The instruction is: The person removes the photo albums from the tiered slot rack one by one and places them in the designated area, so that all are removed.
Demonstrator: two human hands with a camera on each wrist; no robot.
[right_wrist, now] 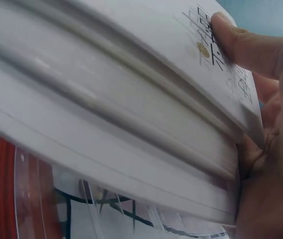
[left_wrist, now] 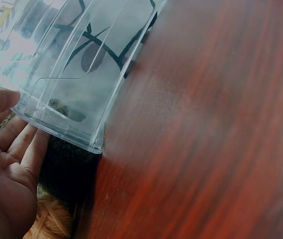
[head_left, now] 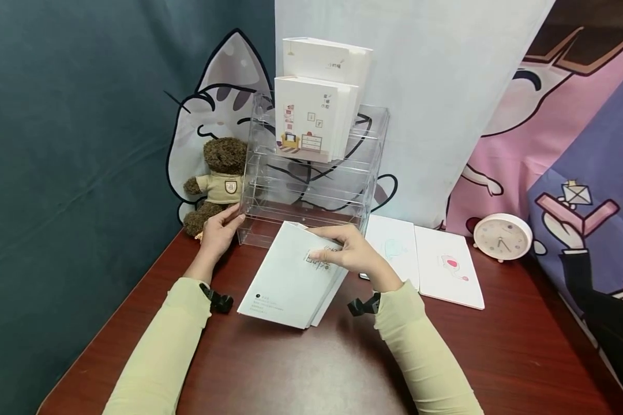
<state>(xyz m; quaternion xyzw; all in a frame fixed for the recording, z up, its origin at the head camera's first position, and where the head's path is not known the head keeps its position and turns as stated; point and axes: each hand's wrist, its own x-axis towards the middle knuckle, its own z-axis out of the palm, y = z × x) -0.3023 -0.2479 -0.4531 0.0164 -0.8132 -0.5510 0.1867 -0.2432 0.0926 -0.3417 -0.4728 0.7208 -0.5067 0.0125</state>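
Note:
In the head view, my right hand (head_left: 350, 253) grips a small stack of white notebooks (head_left: 285, 282), thumb on the printed cover and fingers behind. The stack is held tilted over the table, in front of a clear acrylic display rack (head_left: 311, 199). Layered white edges of the held notebooks (right_wrist: 106, 94) fill the right wrist view. My left hand (head_left: 220, 230) holds the rack's left side near its base. In the left wrist view, the thumb lies over the rack's side edge (left_wrist: 61, 134) with the other fingers behind it.
White notebooks (head_left: 303, 118) with printed covers stand in the rack's upper tiers. A brown teddy bear (head_left: 223, 184) sits to the rack's left. Two flat white notebooks (head_left: 449, 268) and a round white clock (head_left: 502, 237) are at right on the reddish-brown table (head_left: 270, 369). Printed curtains hang behind.

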